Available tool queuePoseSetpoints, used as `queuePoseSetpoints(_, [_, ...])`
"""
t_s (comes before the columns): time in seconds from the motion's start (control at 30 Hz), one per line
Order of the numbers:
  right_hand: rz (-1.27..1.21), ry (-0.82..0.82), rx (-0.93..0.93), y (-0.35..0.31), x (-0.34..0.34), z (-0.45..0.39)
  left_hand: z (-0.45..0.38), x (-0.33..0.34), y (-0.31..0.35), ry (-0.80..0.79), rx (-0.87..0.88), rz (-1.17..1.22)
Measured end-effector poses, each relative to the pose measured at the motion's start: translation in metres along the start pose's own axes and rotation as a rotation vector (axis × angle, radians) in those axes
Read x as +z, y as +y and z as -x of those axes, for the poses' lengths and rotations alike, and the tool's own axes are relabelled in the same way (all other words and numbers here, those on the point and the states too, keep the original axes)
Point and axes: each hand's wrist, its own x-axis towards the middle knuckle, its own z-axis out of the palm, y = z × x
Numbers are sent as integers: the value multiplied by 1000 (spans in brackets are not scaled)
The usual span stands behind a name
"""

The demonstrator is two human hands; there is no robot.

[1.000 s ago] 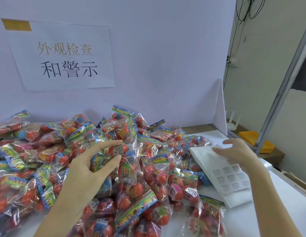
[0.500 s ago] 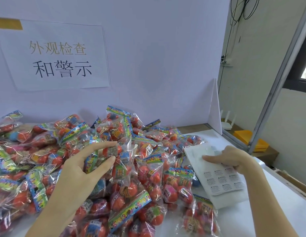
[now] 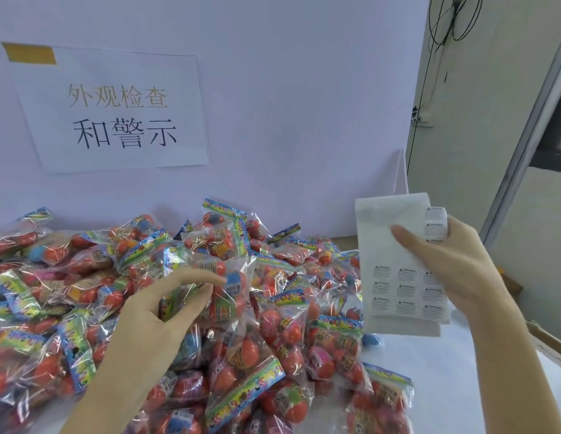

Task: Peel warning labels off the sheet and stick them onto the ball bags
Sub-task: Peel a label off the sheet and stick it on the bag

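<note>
A pale lavender partition board (image 3: 273, 89) stands upright along the back of a white table (image 3: 461, 371). On the left of the board, a white paper sign (image 3: 116, 111) is fixed with a strip of yellow tape (image 3: 30, 53) at its upper left corner. The sign carries two lines of writing: "外观检查" in faded gold above "和警示" in black.

Below the sign, a heap of clear ball bags (image 3: 85, 292) covers the left and centre of the table. Each bag holds mostly orange-red balls and is closed by a multicoloured printed header strip; the print on the strips is too small to read. The bags lie at mixed angles with no common direction.

The left hand (image 3: 154, 311) rests on the heap near its centre. Forefinger and thumb point right and pinch the clear film of one bag (image 3: 229, 286); that bag stands roughly upright, header end up.

To the right, the right hand (image 3: 445, 261) holds the label sheet (image 3: 395, 261) above the table edge, clear of the surface. The thumb lies across the front face and the fingers curl behind the right edge. The long axis of the sheet runs nearly vertical, printed face toward the camera. The upper part is bare backing. Rows of small warning labels (image 3: 404, 292) fill the lower part, their text illegible. A strip of labels (image 3: 436, 223) curls around the right edge by the fingertips.

At far right, black cables (image 3: 454, 20) hang on a grey wall beside a window frame (image 3: 536, 126).
</note>
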Motion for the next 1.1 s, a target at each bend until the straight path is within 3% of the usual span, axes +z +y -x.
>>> queuePoseSetpoints(0.13, [-162, -127, -46, -25, 30, 19, -4, 2, -12, -2, -21, -20])
queuePoseSetpoints(0.27, [-333, -328, 56, -38, 73, 34, -1, 3, -10, 0, -67, 132])
queuePoseSetpoints(0.47, [-471, -568, 241, -23, 151, 70, -3, 4, 0, -223, -264, 394])
queuePoseSetpoints(0.53, [-427, -554, 200, -18, 167, 75, -5, 9, 0, -138, -261, 260])
queuePoseSetpoints(0.63, [-311, -488, 84, -13, 179, 78, -5, 8, -19, -13, -334, 419])
queuePoseSetpoints(0.83, [99, -323, -477, 14, 179, 95, -7, 10, -27, 54, -403, 630])
queuePoseSetpoints(1.1, [192, -286, -558, 19, 175, 92, -7, 7, -24, -4, -377, 688])
